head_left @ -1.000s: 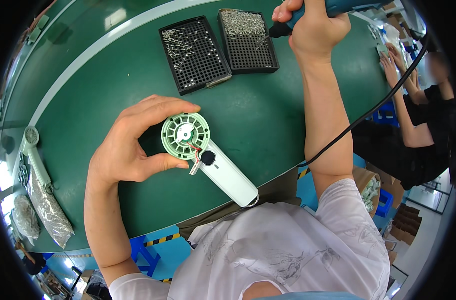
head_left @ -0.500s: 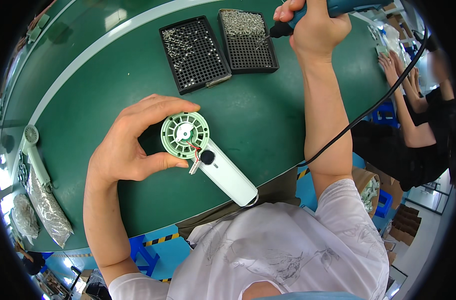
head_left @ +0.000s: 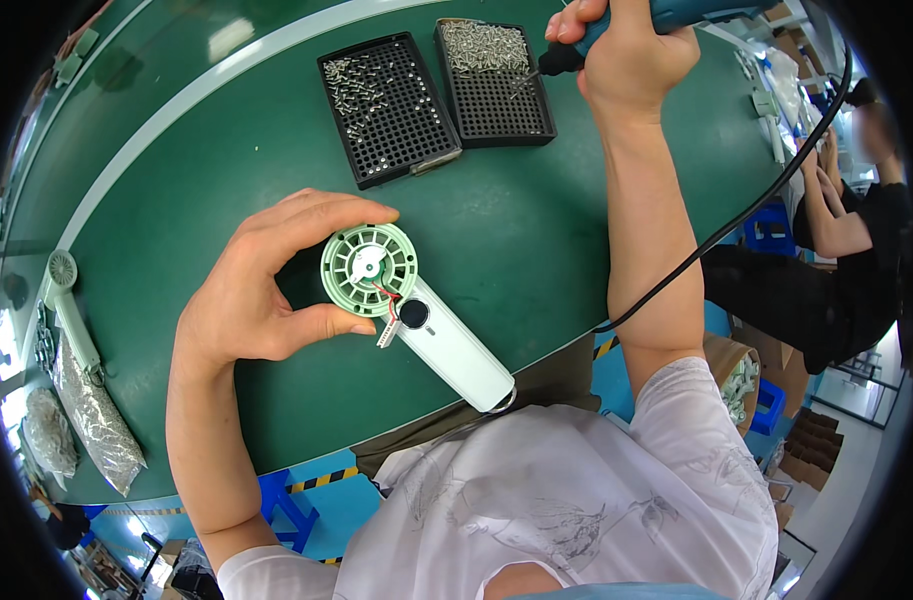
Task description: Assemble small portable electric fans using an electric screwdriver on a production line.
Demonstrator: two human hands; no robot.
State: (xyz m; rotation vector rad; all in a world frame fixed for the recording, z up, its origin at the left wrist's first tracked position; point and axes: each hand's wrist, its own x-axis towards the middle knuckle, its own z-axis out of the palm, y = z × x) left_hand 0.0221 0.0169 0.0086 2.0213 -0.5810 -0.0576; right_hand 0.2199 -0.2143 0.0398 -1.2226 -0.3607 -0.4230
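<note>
My left hand point(head_left: 266, 285) grips the round head of a pale green handheld fan point(head_left: 456, 345) between thumb and fingers. The head is uncovered, showing a ring of slots, a white centre and red and dark wires ending in a small white connector point(head_left: 387, 332). Its white handle points toward me, with a black round spot and a metal ring at the end. At the upper right my right hand point(head_left: 636, 65) is wrapped round a teal electric screwdriver point(head_left: 666, 14). The driver's black nose and thin bit reach over the right-hand screw tray point(head_left: 501, 115), by its loose screws.
Another black screw tray point(head_left: 406, 135) lies beside the first. A black cable point(head_left: 736, 235) hangs past my right forearm. On the left are another fan point(head_left: 71, 310) and clear bags of small parts point(head_left: 96, 415). A co-worker in black point(head_left: 846, 230) sits at the right.
My hands, the fan and the screwdriver stay nearly where they were. The co-worker at the right has drawn back their arms, and a pale fan now shows on the table there.
</note>
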